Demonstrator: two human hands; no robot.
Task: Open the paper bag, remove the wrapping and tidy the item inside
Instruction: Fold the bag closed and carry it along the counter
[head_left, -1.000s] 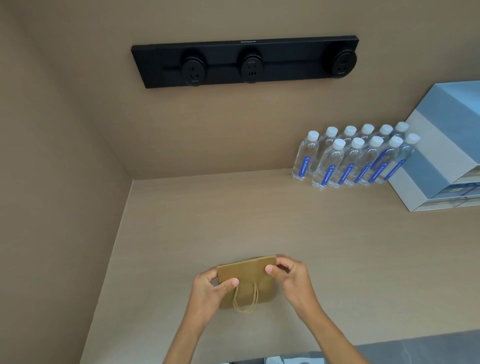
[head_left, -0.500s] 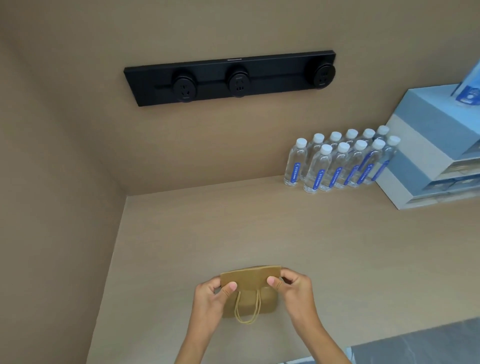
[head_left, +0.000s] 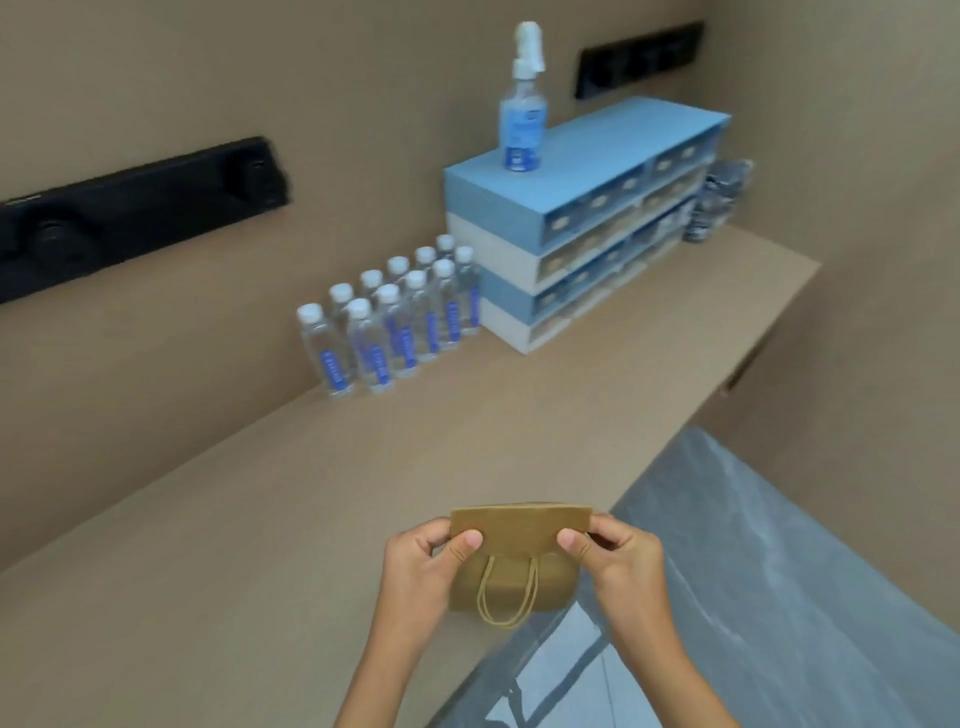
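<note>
A small brown paper bag (head_left: 519, 535) with twisted paper handles is held just above the front edge of the beige counter (head_left: 260, 519). Its top is folded over and closed. My left hand (head_left: 421, 566) pinches the left end of the folded top between thumb and fingers. My right hand (head_left: 613, 556) pinches the right end the same way. The handles hang down in front between my hands. What is inside the bag is hidden.
Several small water bottles (head_left: 395, 322) stand against the back wall. To their right a blue and white stack of drawer units (head_left: 587, 218) carries a spray bottle (head_left: 522, 104). A black socket strip (head_left: 130, 213) runs along the wall. Grey floor (head_left: 753, 571) lies beyond the counter edge.
The view has swung to the right, bringing the drawer stack, spray bottle and floor into sight. Both hands keep the same pinch on the bag's folded top.
</note>
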